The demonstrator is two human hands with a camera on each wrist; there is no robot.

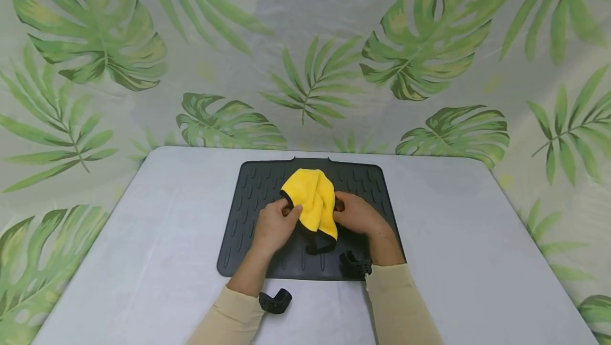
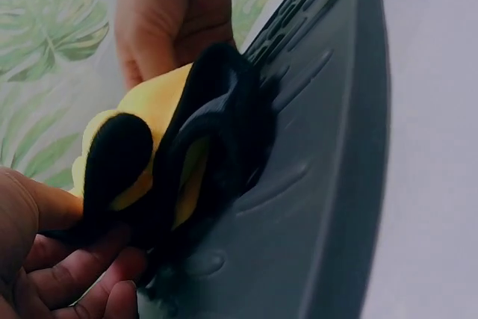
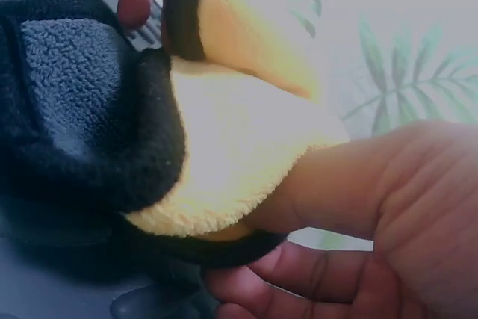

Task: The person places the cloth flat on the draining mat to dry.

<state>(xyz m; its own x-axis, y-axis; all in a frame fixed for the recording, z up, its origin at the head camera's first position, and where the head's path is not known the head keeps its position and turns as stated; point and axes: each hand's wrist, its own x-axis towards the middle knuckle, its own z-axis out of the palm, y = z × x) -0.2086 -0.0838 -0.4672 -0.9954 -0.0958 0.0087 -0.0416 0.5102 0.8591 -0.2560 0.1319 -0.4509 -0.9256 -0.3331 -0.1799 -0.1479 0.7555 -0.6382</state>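
A yellow microfiber cloth with black edging hangs bunched between both hands over a dark grey ribbed mat. On the left side, my left hand pinches the cloth's edge between thumb and fingers. My right hand grips the opposite side, thumb on the yellow face and fingers beneath, as the right wrist view shows. The lower part of the cloth droops in loose folds, its black border close over the mat. Grey terry underside shows inside a fold in the right wrist view.
The mat lies on a white-covered table, with raised drop-shaped ridges and a low rim. Behind stands a pale backdrop printed with green leaves. Black bands sit at both wrists, by the beige sleeves.
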